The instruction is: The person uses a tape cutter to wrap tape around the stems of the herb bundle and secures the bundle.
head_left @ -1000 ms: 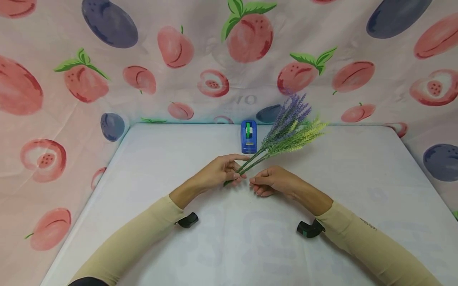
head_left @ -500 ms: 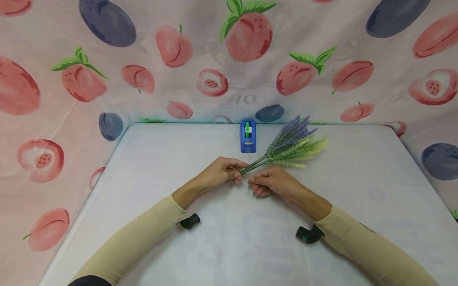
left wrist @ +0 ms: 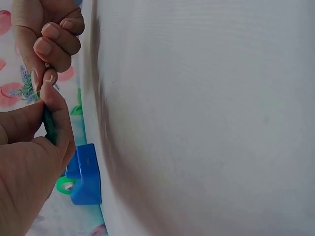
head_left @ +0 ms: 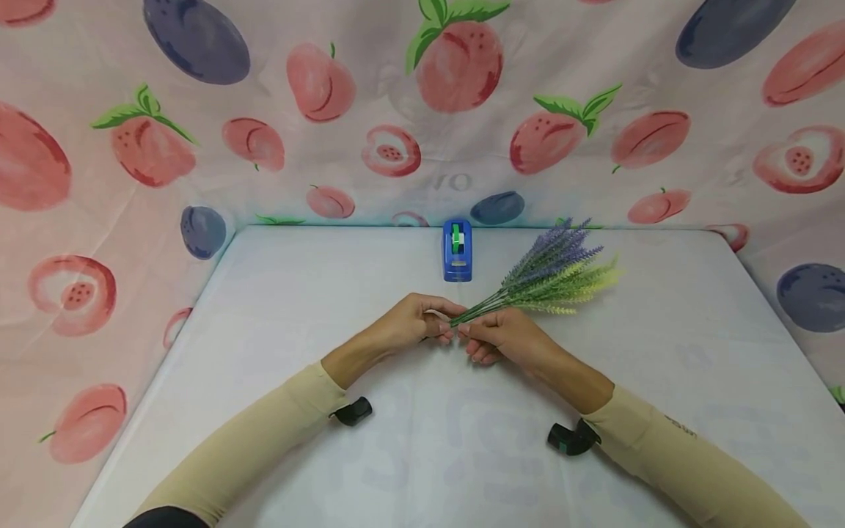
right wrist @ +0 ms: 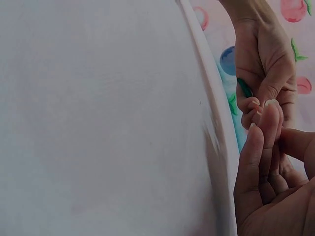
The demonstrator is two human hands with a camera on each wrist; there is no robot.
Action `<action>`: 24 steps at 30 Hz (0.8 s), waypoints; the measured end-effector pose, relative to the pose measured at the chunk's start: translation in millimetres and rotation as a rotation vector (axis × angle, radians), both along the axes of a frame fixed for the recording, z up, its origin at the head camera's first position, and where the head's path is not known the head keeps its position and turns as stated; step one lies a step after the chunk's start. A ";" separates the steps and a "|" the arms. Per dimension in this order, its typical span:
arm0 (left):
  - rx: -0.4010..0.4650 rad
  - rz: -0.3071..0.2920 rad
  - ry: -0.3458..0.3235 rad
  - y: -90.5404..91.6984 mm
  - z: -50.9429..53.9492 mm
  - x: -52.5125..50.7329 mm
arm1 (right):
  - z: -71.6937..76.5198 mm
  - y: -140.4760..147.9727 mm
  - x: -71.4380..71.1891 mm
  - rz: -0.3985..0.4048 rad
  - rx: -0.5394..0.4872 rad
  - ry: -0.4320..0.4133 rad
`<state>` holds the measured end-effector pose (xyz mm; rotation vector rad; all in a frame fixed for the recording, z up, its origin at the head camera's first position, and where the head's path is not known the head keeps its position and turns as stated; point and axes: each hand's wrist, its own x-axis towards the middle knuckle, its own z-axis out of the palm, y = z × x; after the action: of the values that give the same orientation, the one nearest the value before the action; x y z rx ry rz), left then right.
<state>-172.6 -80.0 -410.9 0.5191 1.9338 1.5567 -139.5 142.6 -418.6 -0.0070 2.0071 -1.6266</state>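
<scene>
My left hand (head_left: pixel 419 319) pinches the gathered green stems of a bunch of artificial lavender sprigs (head_left: pixel 554 253) between thumb and fingers. Purple and yellow-green flower heads fan out up and to the right. Below the pinch, the stem end (left wrist: pixel 50 127) shows against the left palm in the left wrist view. My right hand (head_left: pixel 505 334) is close beside it, thumb and index fingertips brought together at the stems, other fingers curled. Whether these fingertips grip the stems or something thin is hidden. In the right wrist view, the fingertips of both hands nearly meet.
Behind the hands, a blue tape dispenser (head_left: pixel 458 251) with a green core stands near the far edge of the white table (head_left: pixel 330 264). A fruit-patterned cloth (head_left: pixel 389 88) hangs at the back and sides. Small black cameras hang under both wrists.
The sprigs have come together into one bunch and swung lower and to the right. My left hand has moved slightly right, bringing the stems to the right fingertips. The right hand has hardly moved.
</scene>
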 end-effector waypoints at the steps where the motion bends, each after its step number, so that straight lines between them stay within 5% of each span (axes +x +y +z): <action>1: 0.001 0.001 0.001 -0.1 0.1 0.3 | 0.0 -0.2 0.3 -0.007 -0.005 -0.005; 11: 0.027 0.002 0.023 1.1 -1.5 0.4 | -3.0 -4.0 1.1 -0.048 -0.046 -0.012; 24: 0.088 0.026 -0.023 3.7 0.5 0.2 | -2.4 -8.4 4.2 -0.070 0.064 0.072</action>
<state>-172.4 -76.3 -410.4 0.5123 1.8688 1.6631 -135.3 134.3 -421.0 0.0288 2.1351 -1.6260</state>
